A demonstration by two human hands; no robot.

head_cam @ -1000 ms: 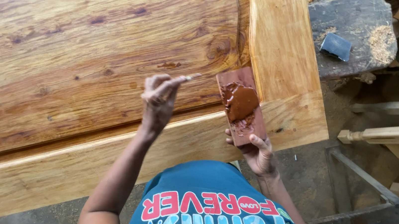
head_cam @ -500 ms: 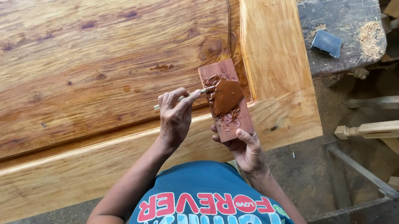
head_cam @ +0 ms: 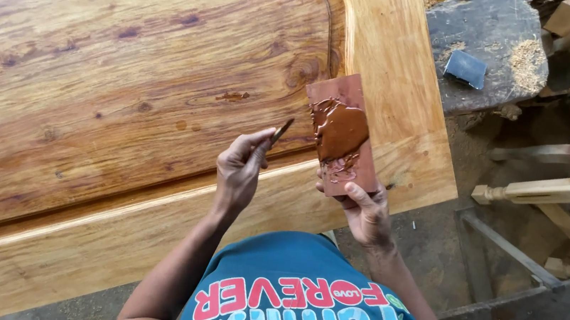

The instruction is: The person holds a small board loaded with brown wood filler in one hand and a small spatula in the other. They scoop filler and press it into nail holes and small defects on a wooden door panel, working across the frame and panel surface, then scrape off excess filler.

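A large glossy wooden panel [head_cam: 130, 78] with a lighter raised frame [head_cam: 393, 86] lies in front of me. My left hand [head_cam: 237, 172] pinches a thin, small blade-like tool [head_cam: 280, 132], its tip raised just left of a small reddish board. My right hand [head_cam: 364, 215] holds that small board [head_cam: 359, 168] from below, over the frame's corner. A glob of brown paste [head_cam: 340, 130] sits on the board. A small brown smear [head_cam: 234, 95] marks the panel above my left hand.
A dark bench top [head_cam: 492, 33] with sawdust and a blue-grey block [head_cam: 466, 68] stands at the upper right. Pale turned wooden legs [head_cam: 546, 190], loose timber and a metal frame [head_cam: 519, 301] crowd the floor on the right.
My left hand has dropped from the panel surface toward me, and the tool now sits beside the paste board. The right hand has shifted the board slightly.
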